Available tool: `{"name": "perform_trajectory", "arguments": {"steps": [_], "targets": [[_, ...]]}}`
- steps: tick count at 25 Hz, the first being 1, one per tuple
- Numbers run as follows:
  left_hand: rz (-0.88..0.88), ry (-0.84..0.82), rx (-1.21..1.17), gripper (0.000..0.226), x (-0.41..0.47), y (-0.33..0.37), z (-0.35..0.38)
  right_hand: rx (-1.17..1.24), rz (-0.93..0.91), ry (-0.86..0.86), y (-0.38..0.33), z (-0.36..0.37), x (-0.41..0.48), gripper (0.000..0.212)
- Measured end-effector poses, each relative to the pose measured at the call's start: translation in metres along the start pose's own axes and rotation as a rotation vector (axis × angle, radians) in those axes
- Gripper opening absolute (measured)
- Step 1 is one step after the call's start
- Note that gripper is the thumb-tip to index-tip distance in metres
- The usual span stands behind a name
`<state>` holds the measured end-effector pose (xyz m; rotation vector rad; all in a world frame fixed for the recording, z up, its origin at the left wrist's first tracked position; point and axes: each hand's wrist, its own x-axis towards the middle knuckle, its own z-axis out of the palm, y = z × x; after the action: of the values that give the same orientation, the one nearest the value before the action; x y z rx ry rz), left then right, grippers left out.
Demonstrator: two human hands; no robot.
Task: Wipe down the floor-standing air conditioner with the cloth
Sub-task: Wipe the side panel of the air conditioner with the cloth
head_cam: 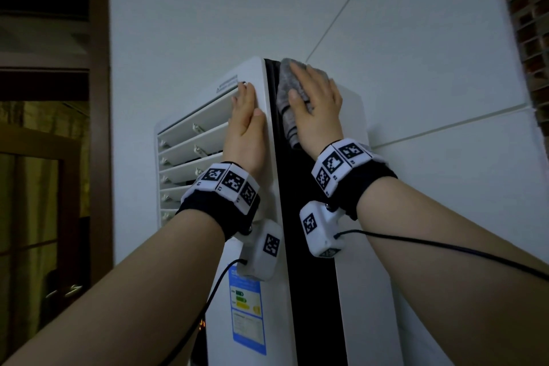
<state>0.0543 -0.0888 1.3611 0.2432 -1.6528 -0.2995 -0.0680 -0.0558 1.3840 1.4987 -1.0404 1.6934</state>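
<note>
Grey cloth [288, 123] sits at the top of the air conditioner [365, 306], on its side panel just right of the black strip [309, 291]. Our right hand [318, 110] presses it flat, fingers straight and close together. Our left hand [246, 131] lies flat on the white front edge, fingers straight, holding nothing, just right of the louvres [190, 142]. Energy label [246, 306] lower on the front.

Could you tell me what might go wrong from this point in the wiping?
1. The cloth lies under the flat right hand, ungripped, with one end hanging, so it may slip off.
2. The left hand presses beside the open louvres; a slide could bend one.
</note>
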Motion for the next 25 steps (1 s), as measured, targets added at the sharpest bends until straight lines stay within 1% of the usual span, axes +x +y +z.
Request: {"name": "perform_trajectory", "arguments": {"steps": [2, 5, 6, 7, 10, 11, 14, 15, 16, 19, 20, 23, 24, 25], "targets": [[-0.004, 0.015, -0.009, 0.049, 0.006, 0.004, 0.0, 0.053, 0.041, 0.036, -0.004, -0.001, 0.002, 0.04], [0.006, 0.016, -0.036, 0.049, 0.012, 0.009, 0.002, 0.064, -0.095, -0.026, -0.005, 0.002, -0.007, 0.04], [0.007, 0.018, -0.04, 0.048, 0.012, 0.01, 0.003, 0.065, -0.112, -0.048, -0.002, 0.001, -0.007, 0.041], [0.007, 0.02, -0.042, 0.048, 0.012, 0.01, 0.004, 0.065, -0.095, -0.051, 0.0, 0.0, -0.003, 0.041], [0.008, 0.019, -0.037, 0.048, 0.01, 0.009, 0.003, 0.047, 0.04, -0.01, -0.002, 0.001, 0.006, 0.042], [0.005, 0.018, -0.041, 0.048, 0.01, 0.01, 0.003, 0.046, 0.028, -0.011, -0.005, 0.002, 0.005, 0.042], [-0.005, 0.027, -0.055, 0.048, 0.011, 0.012, 0.004, 0.06, -0.119, -0.071, -0.003, 0.002, -0.003, 0.04], [-0.007, 0.028, -0.054, 0.048, 0.011, 0.012, 0.005, 0.052, -0.124, -0.086, 0.001, -0.001, -0.003, 0.04], [-0.008, 0.029, -0.052, 0.048, 0.01, 0.012, 0.005, 0.051, -0.087, -0.083, 0.005, -0.003, 0.0, 0.041], [-0.017, 0.036, -0.051, 0.048, 0.01, 0.014, 0.006, 0.124, 0.168, -0.039, 0.003, -0.001, 0.004, 0.043], [-0.02, 0.04, -0.056, 0.048, 0.01, 0.014, 0.006, 0.133, 0.169, -0.041, 0.001, 0.001, 0.0, 0.043], [-0.032, 0.053, -0.054, 0.049, 0.012, 0.015, 0.011, 0.103, -0.007, -0.084, 0.009, 0.001, -0.01, 0.043], [-0.033, 0.06, -0.049, 0.049, 0.012, 0.015, 0.012, 0.081, -0.008, -0.079, 0.014, -0.002, -0.007, 0.043], [-0.031, 0.069, -0.049, 0.049, 0.011, 0.015, 0.013, 0.053, 0.036, -0.062, 0.019, -0.006, -0.003, 0.044]]}}
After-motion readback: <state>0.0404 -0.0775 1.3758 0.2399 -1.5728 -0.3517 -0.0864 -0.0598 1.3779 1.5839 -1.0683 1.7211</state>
